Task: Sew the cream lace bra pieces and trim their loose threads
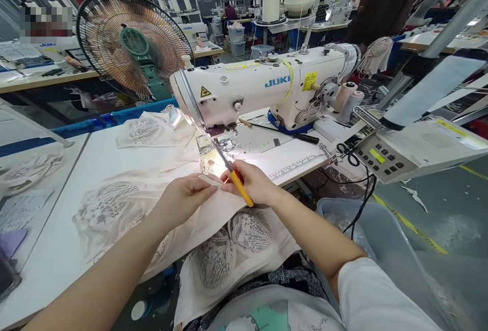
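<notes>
My left hand (181,199) is closed in a pinch on the edge of a pale fabric piece (224,201), just in front of the sewing machine's needle area. My right hand (253,181) is wrapped around a yellow-handled tool (242,188) with a narrow metal end pointing up towards the needle; its exact kind is unclear. The right fingertips also meet the fabric beside my left fingers. From there the cloth drapes over the table edge onto my lap, where lace panels (249,229) show. Above stands the white JUKI sewing machine (244,87), its needle area lit.
More lace pieces (110,204) lie on the white table (64,183) at left. A black-handled tool (305,138) rests by the machine base. Behind is a large fan (135,41). At right are a control box (392,153), hanging cables and a plastic bin (381,219).
</notes>
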`<action>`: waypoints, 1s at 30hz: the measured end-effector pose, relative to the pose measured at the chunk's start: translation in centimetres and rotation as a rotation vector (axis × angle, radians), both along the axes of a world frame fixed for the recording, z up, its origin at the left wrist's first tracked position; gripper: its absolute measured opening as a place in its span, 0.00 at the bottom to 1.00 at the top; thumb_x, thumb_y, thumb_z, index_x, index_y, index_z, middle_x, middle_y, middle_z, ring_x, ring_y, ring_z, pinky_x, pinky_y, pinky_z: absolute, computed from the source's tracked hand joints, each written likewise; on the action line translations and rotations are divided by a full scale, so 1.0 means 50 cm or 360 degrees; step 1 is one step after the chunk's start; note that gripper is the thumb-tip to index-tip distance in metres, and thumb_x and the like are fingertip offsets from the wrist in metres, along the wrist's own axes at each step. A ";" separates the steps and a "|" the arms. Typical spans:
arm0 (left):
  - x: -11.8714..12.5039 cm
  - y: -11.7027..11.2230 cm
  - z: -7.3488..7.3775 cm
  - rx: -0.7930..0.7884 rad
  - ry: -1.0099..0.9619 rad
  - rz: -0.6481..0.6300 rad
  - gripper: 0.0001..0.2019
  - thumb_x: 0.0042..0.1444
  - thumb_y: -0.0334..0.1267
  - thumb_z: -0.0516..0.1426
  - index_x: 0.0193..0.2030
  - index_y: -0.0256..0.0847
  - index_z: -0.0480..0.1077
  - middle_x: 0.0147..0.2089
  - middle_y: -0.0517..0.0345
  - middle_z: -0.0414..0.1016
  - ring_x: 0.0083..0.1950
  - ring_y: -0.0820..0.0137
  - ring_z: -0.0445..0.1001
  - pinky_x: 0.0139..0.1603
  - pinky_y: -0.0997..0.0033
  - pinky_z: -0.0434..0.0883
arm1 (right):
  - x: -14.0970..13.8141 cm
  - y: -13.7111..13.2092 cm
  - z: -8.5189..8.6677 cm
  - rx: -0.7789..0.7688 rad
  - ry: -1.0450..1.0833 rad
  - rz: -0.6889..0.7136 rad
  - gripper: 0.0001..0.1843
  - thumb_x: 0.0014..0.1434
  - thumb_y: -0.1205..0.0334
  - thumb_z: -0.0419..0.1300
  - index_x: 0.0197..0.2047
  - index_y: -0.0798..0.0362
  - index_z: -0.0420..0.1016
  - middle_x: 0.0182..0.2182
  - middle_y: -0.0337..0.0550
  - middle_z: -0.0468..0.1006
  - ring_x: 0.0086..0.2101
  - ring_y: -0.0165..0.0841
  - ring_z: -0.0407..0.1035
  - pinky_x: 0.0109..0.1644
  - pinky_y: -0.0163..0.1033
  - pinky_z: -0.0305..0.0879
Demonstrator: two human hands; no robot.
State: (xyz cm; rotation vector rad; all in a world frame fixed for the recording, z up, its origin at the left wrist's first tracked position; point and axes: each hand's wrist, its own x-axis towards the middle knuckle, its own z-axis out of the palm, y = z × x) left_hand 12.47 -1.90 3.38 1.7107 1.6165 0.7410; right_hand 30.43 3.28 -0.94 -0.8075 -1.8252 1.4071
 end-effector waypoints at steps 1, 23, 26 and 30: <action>0.002 -0.001 0.002 0.0028 0.0033 -0.0002 0.16 0.44 0.53 0.58 0.25 0.43 0.77 0.39 0.52 0.78 0.43 0.59 0.75 0.46 0.64 0.70 | -0.001 -0.003 0.004 0.0023 -0.0036 -0.0036 0.21 0.45 0.46 0.66 0.30 0.51 0.63 0.30 0.37 0.71 0.30 0.31 0.63 0.34 0.37 0.60; -0.001 -0.022 0.007 0.0028 0.0151 0.0259 0.17 0.41 0.55 0.59 0.21 0.41 0.70 0.21 0.59 0.73 0.23 0.71 0.65 0.22 0.72 0.61 | -0.019 -0.024 0.021 0.0112 0.0086 -0.0095 0.19 0.46 0.47 0.65 0.28 0.51 0.63 0.32 0.38 0.72 0.30 0.29 0.64 0.33 0.35 0.60; -0.005 -0.023 0.006 -0.0006 0.0097 0.0202 0.17 0.41 0.54 0.60 0.30 0.42 0.73 0.26 0.58 0.75 0.24 0.70 0.67 0.24 0.72 0.64 | -0.018 -0.026 0.022 0.0126 0.0076 -0.0072 0.19 0.46 0.48 0.65 0.29 0.51 0.63 0.31 0.38 0.72 0.30 0.29 0.64 0.33 0.35 0.61; -0.010 -0.024 0.021 0.0047 -0.0119 0.0080 0.22 0.39 0.53 0.62 0.41 0.46 0.76 0.39 0.54 0.78 0.34 0.65 0.73 0.32 0.69 0.71 | -0.016 -0.025 0.019 0.0143 0.0082 -0.0015 0.18 0.47 0.49 0.64 0.28 0.51 0.62 0.31 0.38 0.72 0.30 0.29 0.64 0.34 0.36 0.61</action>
